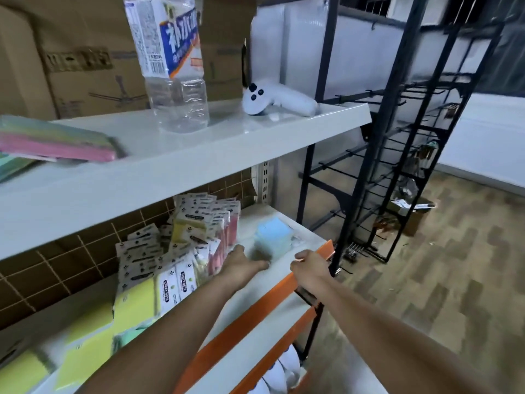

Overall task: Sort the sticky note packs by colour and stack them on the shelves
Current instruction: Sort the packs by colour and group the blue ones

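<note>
Blue sticky note packs (272,234) sit in a small stack on the middle shelf (287,268), just past the left hand (241,264) – its blurry fingers reach out, holding nothing – while the right hand (308,265) grips the orange shelf edge (255,308), a bit farther right.

L hand (241,264) fingertips blurred

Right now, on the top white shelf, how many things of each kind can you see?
Water bottle: 1
White handheld controller: 1
Cardboard boxes at the back: at least 2
Blurred stack of coloured packs at the left: 1
Total: at least 5
</note>
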Motion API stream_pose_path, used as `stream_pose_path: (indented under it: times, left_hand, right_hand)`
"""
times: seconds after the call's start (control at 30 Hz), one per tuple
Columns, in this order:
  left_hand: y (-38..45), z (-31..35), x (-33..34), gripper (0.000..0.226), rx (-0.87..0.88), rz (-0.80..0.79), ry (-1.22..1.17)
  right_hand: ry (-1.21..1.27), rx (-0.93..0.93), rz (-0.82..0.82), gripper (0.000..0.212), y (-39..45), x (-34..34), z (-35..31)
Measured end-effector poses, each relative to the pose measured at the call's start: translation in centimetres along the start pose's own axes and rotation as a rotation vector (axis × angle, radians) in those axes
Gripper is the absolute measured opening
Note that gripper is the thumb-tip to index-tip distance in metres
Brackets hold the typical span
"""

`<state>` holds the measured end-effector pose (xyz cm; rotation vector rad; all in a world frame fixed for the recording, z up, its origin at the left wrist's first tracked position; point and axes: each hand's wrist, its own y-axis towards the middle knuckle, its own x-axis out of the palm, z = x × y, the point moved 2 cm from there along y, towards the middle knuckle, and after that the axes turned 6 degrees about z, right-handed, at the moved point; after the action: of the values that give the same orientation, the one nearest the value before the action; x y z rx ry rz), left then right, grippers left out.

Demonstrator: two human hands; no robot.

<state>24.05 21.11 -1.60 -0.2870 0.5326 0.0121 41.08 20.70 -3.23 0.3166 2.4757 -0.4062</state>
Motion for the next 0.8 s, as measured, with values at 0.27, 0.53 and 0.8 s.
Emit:
stream_pose_path:
  times: [0.27, 0.53, 0.8]
  left_hand:
    - [7.0, 2.4, 4.6, 0.115, -0.074, 0.147, 0.227]
    - [10.5, 2.5, 6.1, 0.137, 0.054, 0.161, 0.61]
    - [12.0, 2.8, 7.0, 0.108, 0.075, 0.123, 0.576]
  right_hand:
    - [-0.045, 0.029, -0.136, 0.043, 8.4, -1.3, 1.1]
    - [0.037, 0.04, -0.259, 0.026, 12.6, -0.6, 1.2]
    - [0.03, 0.048, -0.286, 0.026, 13.9, -0.1, 1.3]
